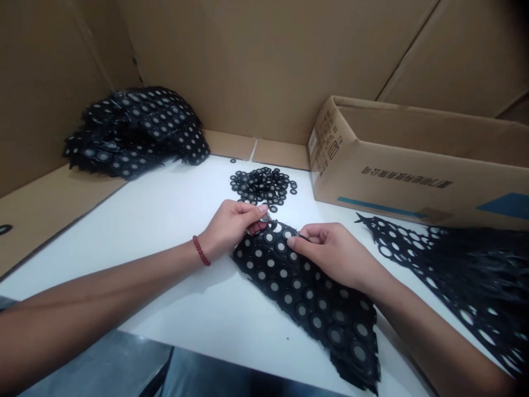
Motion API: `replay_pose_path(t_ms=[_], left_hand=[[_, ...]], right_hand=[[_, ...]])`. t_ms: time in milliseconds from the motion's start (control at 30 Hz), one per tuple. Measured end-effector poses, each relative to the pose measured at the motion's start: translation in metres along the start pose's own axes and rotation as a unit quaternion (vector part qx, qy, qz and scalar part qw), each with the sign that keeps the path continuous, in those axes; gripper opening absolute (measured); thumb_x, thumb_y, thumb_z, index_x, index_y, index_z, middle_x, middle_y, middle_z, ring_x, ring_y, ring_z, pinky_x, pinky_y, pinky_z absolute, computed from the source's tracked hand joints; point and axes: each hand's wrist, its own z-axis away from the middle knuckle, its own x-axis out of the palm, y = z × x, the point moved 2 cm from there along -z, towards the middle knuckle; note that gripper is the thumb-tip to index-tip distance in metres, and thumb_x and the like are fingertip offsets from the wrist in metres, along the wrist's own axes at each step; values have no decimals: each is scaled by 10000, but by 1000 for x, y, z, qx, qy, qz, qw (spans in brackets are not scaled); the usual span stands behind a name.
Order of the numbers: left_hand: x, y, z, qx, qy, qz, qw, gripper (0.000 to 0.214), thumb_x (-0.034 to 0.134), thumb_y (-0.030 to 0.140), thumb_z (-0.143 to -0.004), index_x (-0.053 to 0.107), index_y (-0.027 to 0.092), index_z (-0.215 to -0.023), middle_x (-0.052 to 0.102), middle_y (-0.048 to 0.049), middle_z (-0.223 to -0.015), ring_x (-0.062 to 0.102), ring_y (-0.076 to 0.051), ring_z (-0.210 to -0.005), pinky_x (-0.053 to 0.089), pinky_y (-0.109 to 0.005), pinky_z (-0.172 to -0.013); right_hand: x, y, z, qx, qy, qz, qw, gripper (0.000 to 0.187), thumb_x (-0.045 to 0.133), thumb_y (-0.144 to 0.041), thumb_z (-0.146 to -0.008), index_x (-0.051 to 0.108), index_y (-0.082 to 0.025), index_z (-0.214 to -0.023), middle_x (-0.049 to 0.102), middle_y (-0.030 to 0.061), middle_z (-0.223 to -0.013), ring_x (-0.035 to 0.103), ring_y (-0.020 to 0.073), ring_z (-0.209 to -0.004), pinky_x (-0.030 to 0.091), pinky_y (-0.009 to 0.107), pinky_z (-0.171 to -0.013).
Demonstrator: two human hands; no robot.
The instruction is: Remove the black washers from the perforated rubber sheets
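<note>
A black rubber sheet (pixel 314 300) full of round washers lies on the white table (pixel 165 220) in front of me. My left hand (pixel 231 226), with a red bead bracelet on the wrist, pinches the sheet's far corner, thumb and finger closed on a washer there. My right hand (pixel 330 251) rests on the sheet just to the right, its fingers curled and pinching the sheet's top edge. A small heap of loose black washers (pixel 263 184) lies just beyond both hands.
A pile of uncut black sheets (pixel 136 129) sits at the back left. An open cardboard box (pixel 413 160) stands at the right. Emptied sheets with punched holes (pixel 467 275) lie heaped at the right. Cardboard walls enclose the back and left.
</note>
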Motion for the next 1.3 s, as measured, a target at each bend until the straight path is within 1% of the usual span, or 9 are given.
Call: replay_pose_path(t_ms=[233,333,467,567,667,767,1067,1200,1300], left_hand=[[-11,-6,-10,-16,55,44,997,302,635,368,-768,672,99,-637,636,-48,-611,513,-98,-535,415,-248,-567],[-22,-7,-17,52,107,-87,989,353,570,393,-812,645,115,-609,643,-64,-662,547,-138,-601,441,-294,-629],[-19,-2,-13,223,95,-386,890,313,455,343,-892,695,141,-894,657,-94,-953,568,-218,-892,440,-398,-849],[-3,7,1,398,89,-433,804,289,471,286,-893,638,132,-1073,628,-116,-1051,536,-224,-966,442,-418,-881],[14,12,14,483,1,-409,774,249,512,297,-878,641,118,-992,645,-113,-956,558,-203,-879,483,-375,-800],[20,11,19,482,-59,-380,787,264,551,330,-858,630,108,-977,653,-113,-912,588,-186,-817,514,-337,-723],[15,11,24,513,-18,-336,789,268,661,328,-787,647,102,-930,680,-112,-879,631,-179,-796,541,-306,-710],[17,10,25,438,-48,-275,855,176,620,268,-823,689,118,-885,700,-70,-825,635,-136,-733,524,-250,-682],[13,10,20,294,-26,-215,931,226,559,262,-859,701,142,-730,704,-30,-737,629,-120,-682,505,-233,-674]], right_hand=[[-2,2,-2,-29,-17,-13,999,359,537,-450,-798,390,-201,-585,308,-56,-552,299,100,-524,246,244,-494],[-4,4,-1,-10,-13,-29,999,338,525,-460,-807,424,-199,-617,358,-48,-575,340,105,-537,262,247,-504],[-4,7,-1,-7,-38,-58,998,206,551,-365,-789,511,-192,-687,486,-30,-652,444,124,-611,329,250,-565],[-2,7,-1,-19,-55,-81,995,155,561,-334,-783,556,-188,-730,544,-21,-692,489,136,-656,359,258,-611],[0,4,-1,-43,-70,-107,991,166,587,-348,-782,593,-182,-783,586,-10,-743,518,146,-702,376,266,-654],[1,2,0,-76,-91,-133,984,130,618,-302,-766,612,-176,-798,592,-11,-764,525,144,-733,381,261,-681],[-1,4,1,-91,-79,-127,985,64,599,-231,-767,641,-182,-764,629,-14,-770,537,138,-731,398,258,-695],[0,2,4,-80,-65,-98,990,108,602,-276,-765,663,-191,-739,663,-5,-765,553,149,-709,416,261,-671],[0,-3,6,-90,-34,-58,994,149,587,-313,-777,686,-205,-751,681,-8,-780,572,157,-725,429,260,-682]])
